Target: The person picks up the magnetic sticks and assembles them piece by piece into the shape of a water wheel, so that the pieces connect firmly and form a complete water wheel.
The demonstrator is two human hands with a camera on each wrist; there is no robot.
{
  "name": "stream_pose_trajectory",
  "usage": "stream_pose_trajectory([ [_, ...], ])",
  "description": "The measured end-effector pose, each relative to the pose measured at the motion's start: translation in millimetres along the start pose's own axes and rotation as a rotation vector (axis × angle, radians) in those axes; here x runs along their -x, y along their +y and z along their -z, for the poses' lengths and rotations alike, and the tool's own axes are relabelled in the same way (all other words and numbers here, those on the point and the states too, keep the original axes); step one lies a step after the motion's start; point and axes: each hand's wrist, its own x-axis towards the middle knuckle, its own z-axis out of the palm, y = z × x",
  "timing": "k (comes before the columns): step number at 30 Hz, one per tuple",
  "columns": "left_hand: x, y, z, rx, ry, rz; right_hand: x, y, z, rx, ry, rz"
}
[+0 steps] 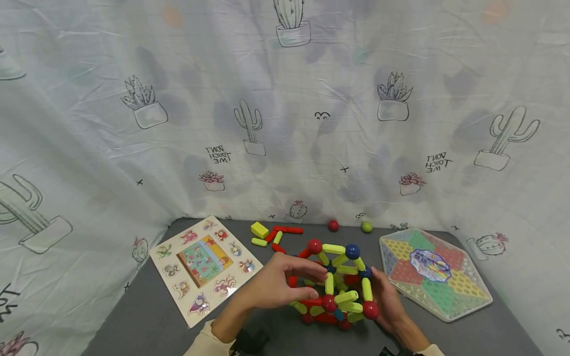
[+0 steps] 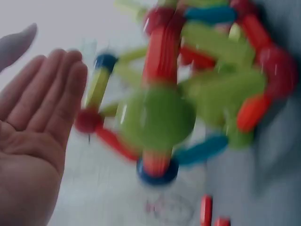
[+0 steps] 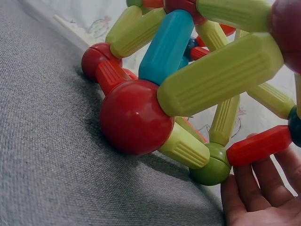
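A magnetic ball-and-stick structure [image 1: 349, 268] of yellow-green, red and blue rods joined by coloured balls stands on the grey table in front of me. My left hand [image 1: 280, 282] is at its left side, thumb and fingers apart. In the left wrist view the left hand's palm [image 2: 33, 141] faces the camera with straight fingers, holding nothing. My right hand [image 1: 388, 302] is against the structure's right side. In the right wrist view its fairly straight fingers [image 3: 256, 188] touch a red rod [image 3: 259, 145] near a green ball [image 3: 211, 164]; the thumb is hidden there.
Loose red rods [image 1: 288, 230] and a yellow block [image 1: 260, 230] lie behind the structure. Farther back are a red ball [image 1: 333, 226] and a green ball [image 1: 366, 227]. A picture puzzle board [image 1: 180, 257] lies left, a hexagonal game board [image 1: 463, 282] right. A patterned curtain [image 1: 311, 123] hangs behind.
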Motion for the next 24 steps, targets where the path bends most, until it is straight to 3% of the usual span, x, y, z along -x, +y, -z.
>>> stream_pose_trajectory([
  [4,17.2,-5.9,30.5,0.078,0.052,-0.024,0.0,-0.6,0.5,0.003,0.002,0.005],
  [11,37.9,-27.0,70.4,0.074,0.126,0.015,-0.2,-1.8,0.4,0.012,0.021,0.006],
  [16,43.1,-44.8,85.3,0.091,0.154,0.079,-0.1,-1.9,-1.0,0.007,0.045,-0.004],
  [24,43.4,-74.7,96.2,0.062,0.216,0.255,-0.2,-0.8,-1.7,-0.004,0.030,-0.001],
])
